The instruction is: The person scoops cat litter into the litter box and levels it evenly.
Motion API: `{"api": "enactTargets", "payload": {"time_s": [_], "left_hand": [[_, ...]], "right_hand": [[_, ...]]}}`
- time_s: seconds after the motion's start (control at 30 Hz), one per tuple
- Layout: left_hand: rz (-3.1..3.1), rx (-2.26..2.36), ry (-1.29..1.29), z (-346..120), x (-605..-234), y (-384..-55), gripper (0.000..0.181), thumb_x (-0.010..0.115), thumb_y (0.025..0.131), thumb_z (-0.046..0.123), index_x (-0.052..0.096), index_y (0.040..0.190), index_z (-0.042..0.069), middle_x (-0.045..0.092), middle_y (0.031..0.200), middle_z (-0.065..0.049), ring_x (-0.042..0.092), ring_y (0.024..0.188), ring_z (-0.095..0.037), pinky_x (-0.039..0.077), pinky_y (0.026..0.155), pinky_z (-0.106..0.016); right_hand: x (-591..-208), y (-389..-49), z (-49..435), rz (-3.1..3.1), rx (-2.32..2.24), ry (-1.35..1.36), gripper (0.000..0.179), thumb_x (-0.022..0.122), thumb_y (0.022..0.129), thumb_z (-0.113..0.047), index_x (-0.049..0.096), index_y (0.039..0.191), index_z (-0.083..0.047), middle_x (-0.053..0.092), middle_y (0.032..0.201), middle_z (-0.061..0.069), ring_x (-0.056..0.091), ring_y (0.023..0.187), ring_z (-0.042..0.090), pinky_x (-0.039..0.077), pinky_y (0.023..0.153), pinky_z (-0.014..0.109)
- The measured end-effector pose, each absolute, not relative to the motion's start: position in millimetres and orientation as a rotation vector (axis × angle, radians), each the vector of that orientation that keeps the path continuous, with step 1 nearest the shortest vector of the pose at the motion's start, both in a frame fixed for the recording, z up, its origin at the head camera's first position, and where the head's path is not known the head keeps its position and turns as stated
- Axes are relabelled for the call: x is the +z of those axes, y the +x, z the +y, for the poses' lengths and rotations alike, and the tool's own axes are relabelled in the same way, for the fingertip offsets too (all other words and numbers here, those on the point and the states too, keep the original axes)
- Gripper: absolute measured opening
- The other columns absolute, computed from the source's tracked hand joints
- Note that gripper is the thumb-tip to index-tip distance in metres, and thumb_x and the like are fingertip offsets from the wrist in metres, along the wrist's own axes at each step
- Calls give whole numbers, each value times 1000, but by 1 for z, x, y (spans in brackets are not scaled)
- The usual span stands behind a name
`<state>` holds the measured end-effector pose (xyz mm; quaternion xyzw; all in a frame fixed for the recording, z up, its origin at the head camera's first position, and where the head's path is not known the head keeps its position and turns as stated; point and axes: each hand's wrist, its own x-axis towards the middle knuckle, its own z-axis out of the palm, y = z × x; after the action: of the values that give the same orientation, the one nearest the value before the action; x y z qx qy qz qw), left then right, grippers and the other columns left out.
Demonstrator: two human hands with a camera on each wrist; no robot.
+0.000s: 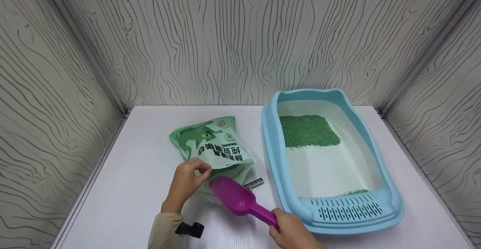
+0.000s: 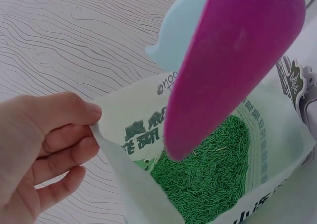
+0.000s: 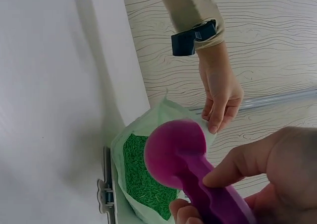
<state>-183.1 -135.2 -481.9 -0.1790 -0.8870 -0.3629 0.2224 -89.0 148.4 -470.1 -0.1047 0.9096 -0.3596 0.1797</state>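
A green and white bag with a cat picture lies on the table, its mouth toward me. My left hand pinches the edge of that mouth between thumb and forefinger. Green pellet litter fills the inside of the bag in the left wrist view. By its handle, my right hand grips a purple scoop. The scoop's tip overlaps the bag's mouth, over the pellets. No pellets show in the part of the bowl seen from the head view.
To the right stands a light blue litter box with a patch of green pellets at its far left and a few near its front grate. A sealing clip lies beside the bag. Wood-patterned walls enclose the table.
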Motion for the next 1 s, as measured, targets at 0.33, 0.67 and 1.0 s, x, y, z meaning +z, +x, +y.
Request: {"api": "enactTargets", "payload": {"time_s": [0.33, 0.67, 1.0], "left_hand": [[-2431, -977, -503, -137, -485, -184, 11, 76, 76, -2, 71, 77, 7, 69, 72, 0, 64, 65, -12, 56, 63, -30], [-2388, -989, -521, -136, -487, -184, 11, 77, 74, -3, 71, 75, 7, 68, 70, 0, 63, 63, -12, 56, 61, -28], [-2372, -1009, -528, -135, -488, -186, 12, 77, 73, -4, 71, 75, 6, 68, 69, -1, 63, 63, -12, 56, 60, -30]], "right_hand": [[-471, -98, 135, 2674, -1036, -403, 11, 62, 89, -10, 58, 89, 0, 51, 67, 0, 44, 59, 8, 37, 51, 19], [-471, -106, 118, 2886, -913, -380, 16, 68, 86, -13, 58, 82, -2, 57, 66, 3, 45, 59, 10, 36, 50, 24], [-470, -111, 103, 3142, -790, -418, 19, 73, 79, -13, 59, 73, -2, 59, 60, 8, 51, 52, 16, 38, 46, 30]]}}
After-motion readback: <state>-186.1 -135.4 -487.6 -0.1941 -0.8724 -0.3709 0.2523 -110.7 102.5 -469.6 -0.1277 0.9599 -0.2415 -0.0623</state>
